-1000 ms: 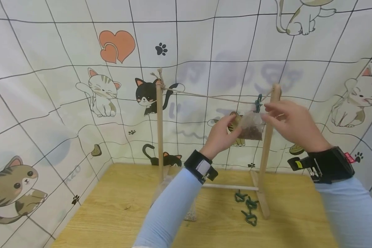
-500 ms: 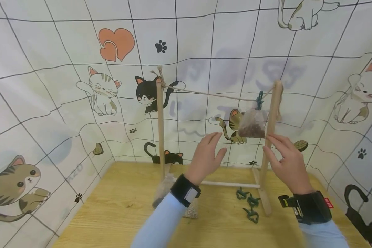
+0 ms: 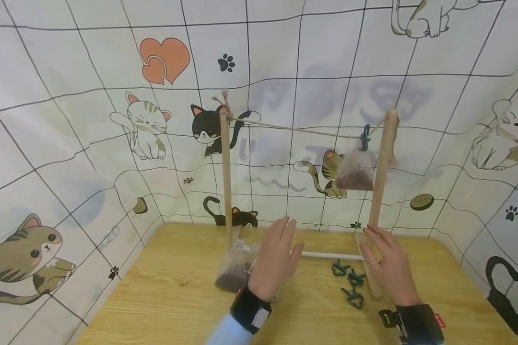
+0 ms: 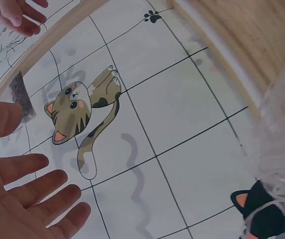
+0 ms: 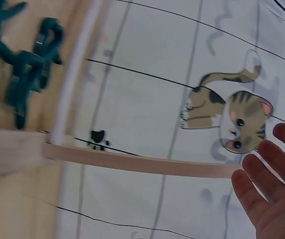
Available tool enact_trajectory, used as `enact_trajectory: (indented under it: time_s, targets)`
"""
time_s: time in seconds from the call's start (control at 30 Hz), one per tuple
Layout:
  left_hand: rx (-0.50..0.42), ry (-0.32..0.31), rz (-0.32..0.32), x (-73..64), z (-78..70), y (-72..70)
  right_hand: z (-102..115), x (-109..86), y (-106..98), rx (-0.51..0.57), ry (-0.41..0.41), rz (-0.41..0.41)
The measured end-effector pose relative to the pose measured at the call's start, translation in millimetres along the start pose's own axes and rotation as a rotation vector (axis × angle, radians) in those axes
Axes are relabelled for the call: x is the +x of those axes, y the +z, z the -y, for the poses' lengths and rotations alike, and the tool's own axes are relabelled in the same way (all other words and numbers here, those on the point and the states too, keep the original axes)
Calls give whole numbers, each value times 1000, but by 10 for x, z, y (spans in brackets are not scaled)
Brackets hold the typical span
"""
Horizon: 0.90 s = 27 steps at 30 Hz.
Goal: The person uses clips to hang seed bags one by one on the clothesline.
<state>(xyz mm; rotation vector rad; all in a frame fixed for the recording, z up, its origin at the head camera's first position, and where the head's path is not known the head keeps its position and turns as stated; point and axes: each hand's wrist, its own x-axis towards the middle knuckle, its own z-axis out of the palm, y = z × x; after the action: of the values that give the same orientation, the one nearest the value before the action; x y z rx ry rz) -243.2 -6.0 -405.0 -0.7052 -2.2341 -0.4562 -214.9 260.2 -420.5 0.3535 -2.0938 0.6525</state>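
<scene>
A small clear bag (image 3: 355, 173) of dark reddish-brown bits hangs from the string (image 3: 302, 129) near the right post, held by a green clip (image 3: 365, 138). My left hand (image 3: 276, 258) is over the table with fingers extended and holds nothing; in the left wrist view its palm and spread fingers (image 4: 62, 184) show. Close to the lower right post (image 3: 382, 177) is my right hand (image 3: 388, 263), fingers extended; whether it touches the wood I cannot tell. Left of my left hand, a clear bag (image 3: 232, 273) with dark contents stands on the table, and another bag is mostly hidden behind that hand.
Several loose green clips (image 3: 355, 298) lie on the wooden table (image 3: 164, 287) inside the frame's right foot. A white rod (image 3: 328, 255) joins the posts low down. The left post (image 3: 226, 177) rises behind the bags. A cat-patterned sheet (image 3: 267, 52) covers the walls.
Both hands have come away from the hanging bag and moved down, the left one also leftward. The bag stays clipped on the string. The dark bag on the table shows more now.
</scene>
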Motion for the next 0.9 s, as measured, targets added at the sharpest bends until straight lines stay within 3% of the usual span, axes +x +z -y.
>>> enact_trajectory:
  time_s: [0.13, 0.37, 0.5, 0.73, 0.9]
  targets:
    - [50, -22, 8, -181, 4, 48, -12, -194, 63, -7, 50, 46]
    - [80, -111, 95, -452, -14, 264, -73, -399, 158, 5, 79, 51]
    - [120, -90, 102, -556, -45, 377, -115, -506, 197, 15, 107, 59]
    - [81, -85, 217, -634, -158, 441, -166, -633, 231, -2, 176, 119]
    - [58, -40, 189, -640, -229, 489, -197, -632, 233, -19, 208, 179]
